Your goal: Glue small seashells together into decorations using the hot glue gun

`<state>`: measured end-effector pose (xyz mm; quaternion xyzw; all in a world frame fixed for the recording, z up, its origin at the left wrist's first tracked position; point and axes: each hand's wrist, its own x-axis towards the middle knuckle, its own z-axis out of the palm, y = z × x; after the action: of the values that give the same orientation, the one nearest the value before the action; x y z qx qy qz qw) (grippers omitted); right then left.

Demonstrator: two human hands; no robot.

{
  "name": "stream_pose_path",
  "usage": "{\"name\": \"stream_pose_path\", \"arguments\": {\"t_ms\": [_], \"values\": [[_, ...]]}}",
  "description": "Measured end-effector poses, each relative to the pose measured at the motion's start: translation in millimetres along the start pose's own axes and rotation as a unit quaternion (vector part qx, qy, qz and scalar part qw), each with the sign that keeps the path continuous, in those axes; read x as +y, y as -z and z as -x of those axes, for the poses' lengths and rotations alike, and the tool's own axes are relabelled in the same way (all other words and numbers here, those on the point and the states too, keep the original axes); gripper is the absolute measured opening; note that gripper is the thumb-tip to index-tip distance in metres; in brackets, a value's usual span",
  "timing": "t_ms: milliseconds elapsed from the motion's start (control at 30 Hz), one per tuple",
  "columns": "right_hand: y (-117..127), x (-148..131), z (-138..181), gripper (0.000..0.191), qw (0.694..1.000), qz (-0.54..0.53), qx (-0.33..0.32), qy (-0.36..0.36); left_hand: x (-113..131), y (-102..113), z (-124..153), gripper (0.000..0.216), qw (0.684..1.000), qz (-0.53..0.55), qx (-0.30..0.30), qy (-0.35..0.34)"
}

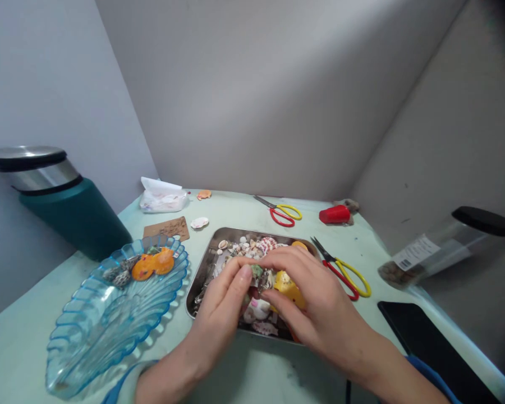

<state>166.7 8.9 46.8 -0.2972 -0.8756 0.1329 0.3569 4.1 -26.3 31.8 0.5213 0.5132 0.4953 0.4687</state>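
One blue dish (113,314) stands left of the metal tray (202,269), over which the left hand (223,303) and the right hand (320,289), close together, pinch small green and grey bits (257,271), while red-and-yellow scissors (330,258) lie just right of the tray.

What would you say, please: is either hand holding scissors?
No, the left hand and right hand hold a small green piece, while both pairs of scissors lie on the table.

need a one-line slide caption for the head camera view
Left hand and right hand meet around a small greenish piece above a metal tray of seashells, beside a blue dish.
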Motion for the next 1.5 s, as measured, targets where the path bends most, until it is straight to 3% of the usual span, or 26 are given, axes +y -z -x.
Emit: {"name": "stream_pose_path", "arguments": {"t_ms": [233, 333, 533, 667, 867, 1167, 1367, 1500], "values": [[5.6, 0.5, -1.1, 0.023, 0.999, 0.024, -0.024, 0.035, -9.0, 3.2, -0.4, 0.026, 0.974, -0.153, 0.012, -0.165], [8.5, 2.2, -2.6, 0.022, 0.999, 0.024, -0.018, 0.038, -13.9, 4.1, -1.2, 0.028, 0.952, -0.21, -0.014, -0.221], [16.4, 3.3, -3.7, 0.02, 0.997, 0.03, -0.041, 0.051, -9.7, 6.8, -0.1, 0.035, 0.925, -0.274, -0.045, -0.261], [17.5, 2.3, -2.7, 0.023, 0.998, 0.032, -0.042, 0.045, -7.3, 8.3, -0.5, 0.033, 0.93, -0.269, -0.06, -0.243], [12.8, 2.2, -1.6, 0.036, 0.998, 0.016, -0.044, 0.035, -15.9, 6.4, -3.9, 0.031, 0.944, -0.246, -0.031, -0.217], [13.8, 5.2, -3.4, 0.037, 0.997, 0.035, -0.053, 0.034, -15.4, 3.6, -4.7, 0.038, 0.964, -0.193, -0.087, -0.159], [4.5, 5.6, -1.2, 0.031, 0.995, 0.067, -0.072, 0.024, -11.1, 4.5, -5.7, 0.032, 0.954, -0.244, -0.115, -0.133], [-3.1, 6.5, 1.1, 0.018, 0.986, 0.103, -0.131, -0.018, -13.6, 6.7, -10.4, 0.024, 0.942, -0.285, -0.15, -0.091]]}}
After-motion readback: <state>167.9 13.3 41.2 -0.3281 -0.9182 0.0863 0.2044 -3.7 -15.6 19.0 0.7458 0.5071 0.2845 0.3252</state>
